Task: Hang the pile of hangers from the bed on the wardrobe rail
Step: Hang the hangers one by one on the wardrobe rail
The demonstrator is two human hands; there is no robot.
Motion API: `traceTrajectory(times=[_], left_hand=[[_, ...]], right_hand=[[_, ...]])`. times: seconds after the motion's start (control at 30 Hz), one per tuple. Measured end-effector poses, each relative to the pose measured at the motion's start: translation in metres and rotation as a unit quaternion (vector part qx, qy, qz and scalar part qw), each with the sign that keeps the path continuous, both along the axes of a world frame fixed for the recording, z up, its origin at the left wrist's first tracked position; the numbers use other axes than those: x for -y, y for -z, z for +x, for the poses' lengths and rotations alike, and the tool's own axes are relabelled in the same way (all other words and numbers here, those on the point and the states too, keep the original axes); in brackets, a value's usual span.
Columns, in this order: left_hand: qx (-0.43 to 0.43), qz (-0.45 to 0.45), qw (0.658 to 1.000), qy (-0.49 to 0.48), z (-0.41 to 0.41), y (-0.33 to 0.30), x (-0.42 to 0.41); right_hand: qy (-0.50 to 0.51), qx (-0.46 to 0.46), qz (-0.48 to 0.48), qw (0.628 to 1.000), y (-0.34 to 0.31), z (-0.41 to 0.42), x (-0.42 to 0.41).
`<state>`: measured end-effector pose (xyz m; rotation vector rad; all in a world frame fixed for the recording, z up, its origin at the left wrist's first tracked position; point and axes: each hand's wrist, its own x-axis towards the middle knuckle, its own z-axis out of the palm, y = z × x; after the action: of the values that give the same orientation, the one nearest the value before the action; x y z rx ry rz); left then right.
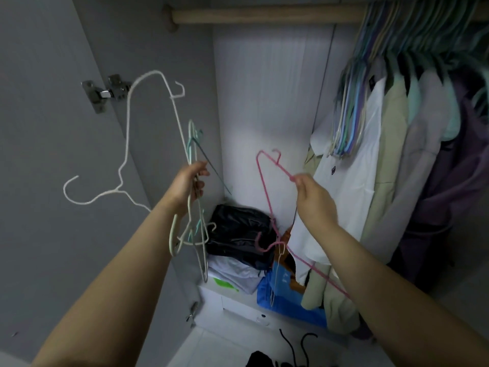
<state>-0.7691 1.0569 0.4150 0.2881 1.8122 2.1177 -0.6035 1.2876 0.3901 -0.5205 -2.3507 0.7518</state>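
I face an open wardrobe with a wooden rail (264, 15) across the top. My left hand (189, 182) grips a bunch of thin hangers (193, 144): white, mint and grey ones. One white hanger (127, 144) sticks out to the left with its hook pointing down-left. My right hand (313, 197) pinches a pink hanger (264, 186) by its bar; its hook hangs low near a black bag. Several empty pastel hangers (352, 109) hang together on the rail at the right.
Shirts and jackets (397, 160) hang on the rail's right half. On the wardrobe floor lie a black bag (238, 234), folded white cloth and a blue bag (288, 300). The grey door (53, 154) with its hinge stands open at left. Black cords lie on the floor.
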Motion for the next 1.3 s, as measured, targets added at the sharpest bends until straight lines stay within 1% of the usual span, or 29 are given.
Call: traceTrajectory(times=[0.07,0.1,0.17,0.23,0.27,0.33,0.47,0.53,0.6,0.7,0.77,0.83,0.9,1.0,1.17,1.23,1.27,1.3], left_hand=[[0.026,-0.023,0.999,0.014,0.004,0.015,0.003],[0.046,-0.021,0.998,0.028,0.006,0.021,0.006],[0.093,0.01,0.992,0.086,0.013,0.029,0.011],[0.129,0.072,0.974,0.173,0.024,0.035,0.013],[0.138,0.107,0.961,0.214,0.03,0.037,0.011],[0.15,0.171,0.937,0.265,0.04,0.039,0.004],[0.189,0.287,0.887,0.309,0.054,0.036,-0.008],[0.198,0.311,0.881,0.295,0.056,0.036,-0.007],[0.199,0.304,0.887,0.285,0.055,0.037,-0.002],[0.2,0.283,0.891,0.292,0.054,0.038,-0.001],[0.196,0.275,0.897,0.284,0.052,0.038,-0.003],[0.18,0.284,0.898,0.285,0.048,0.036,-0.004],[0.167,0.289,0.9,0.279,0.042,0.034,-0.005],[0.162,0.296,0.91,0.242,0.037,0.028,-0.011],[0.146,0.303,0.932,0.132,0.026,0.008,-0.031],[0.142,0.302,0.939,0.084,0.02,0.001,-0.038],[0.135,0.302,0.942,0.066,0.018,-0.001,-0.041],[0.129,0.304,0.942,0.055,0.016,-0.002,-0.043]], right_hand=[[0.009,-0.043,0.033,0.998,-0.025,-0.003,0.003],[0.005,-0.066,0.021,0.998,-0.036,-0.007,0.003],[-0.037,-0.106,-0.056,0.992,-0.049,-0.02,-0.001],[-0.069,-0.121,-0.134,0.981,-0.049,-0.041,-0.005],[-0.069,-0.113,-0.156,0.979,-0.044,-0.054,-0.006],[-0.051,-0.066,-0.174,0.981,-0.032,-0.076,-0.001],[-0.017,0.049,-0.171,0.984,-0.005,-0.098,0.018],[-0.003,0.088,-0.15,0.985,0.004,-0.096,0.021],[0.002,0.113,-0.124,0.986,0.011,-0.094,0.02],[-0.044,0.094,-0.112,0.988,0.016,-0.093,0.025],[-0.085,0.083,-0.146,0.982,0.017,-0.094,0.03],[-0.115,0.102,-0.242,0.958,0.014,-0.088,0.035],[-0.155,0.142,-0.337,0.918,0.01,-0.075,0.036],[-0.224,0.193,-0.408,0.864,0.011,-0.051,0.031],[-0.317,0.31,-0.414,0.795,0.032,-0.011,0.027],[-0.328,0.363,-0.376,0.787,0.041,0.002,0.023],[-0.328,0.387,-0.348,0.788,0.046,0.005,0.018],[-0.328,0.406,-0.302,0.798,0.05,0.007,0.015]])
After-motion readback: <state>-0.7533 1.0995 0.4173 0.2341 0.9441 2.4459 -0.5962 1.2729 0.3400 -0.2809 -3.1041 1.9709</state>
